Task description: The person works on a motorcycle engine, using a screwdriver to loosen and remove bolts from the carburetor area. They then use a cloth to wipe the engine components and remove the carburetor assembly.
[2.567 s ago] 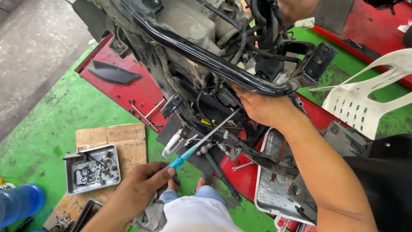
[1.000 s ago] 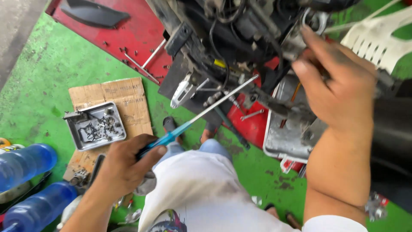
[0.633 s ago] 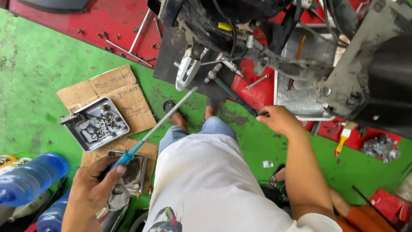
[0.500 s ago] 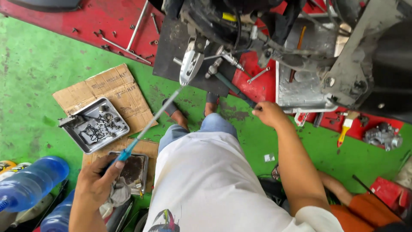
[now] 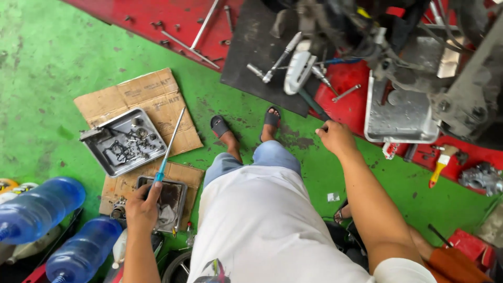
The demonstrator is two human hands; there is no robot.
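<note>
The left hand (image 5: 140,207) grips a long screwdriver (image 5: 168,147), its tip over the metal tray (image 5: 94,152). The right hand (image 5: 335,137), closed, touches a dark tool right of the tray. The screwdriver may knock the tray's small parts out

Left hand (image 5: 140,207) is curling closed around the handle of a screwdriver (image 5: 166,149), arm bent low, left of the white shorts (image 5: 272,230). Right hand (image 5: 335,137) is closing loosely into a fist, forearm stretching forward, right of the shorts; contents hidden.
</note>
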